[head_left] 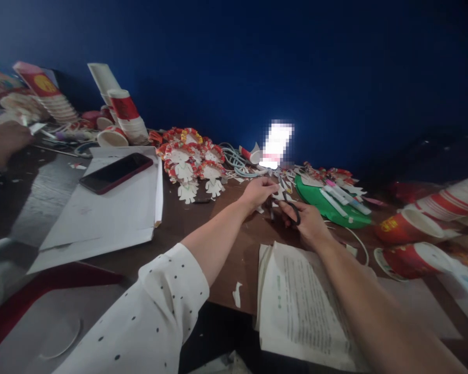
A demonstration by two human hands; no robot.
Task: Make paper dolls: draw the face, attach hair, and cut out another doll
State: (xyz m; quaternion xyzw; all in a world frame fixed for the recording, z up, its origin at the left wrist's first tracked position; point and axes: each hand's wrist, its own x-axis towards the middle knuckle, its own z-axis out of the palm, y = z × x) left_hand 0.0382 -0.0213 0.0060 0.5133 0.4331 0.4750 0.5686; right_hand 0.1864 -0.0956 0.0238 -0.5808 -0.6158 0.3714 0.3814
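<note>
My right hand (307, 222) is closed round the dark handles of a pair of scissors (295, 212), whose blades point away from me. Just left of it, my left hand (259, 191) is closed in a pinch on a small white piece of paper (280, 194), partly hidden by the fingers and close to the scissors. Beyond the hands a lit phone screen (276, 144), blurred out, stands upright against the dark blue wall. Left of my left hand lies a pile of white paper figures (187, 171) with red and yellow rims.
A dark phone (117, 172) lies on white paper sheets (101, 221). Paper cups (128, 117) stand stacked at back left, others (413, 223) at right. Pens rest on a green sheet (315, 200). An open book (300, 306) is at the front edge. Another person's hand (5, 140) shows far left.
</note>
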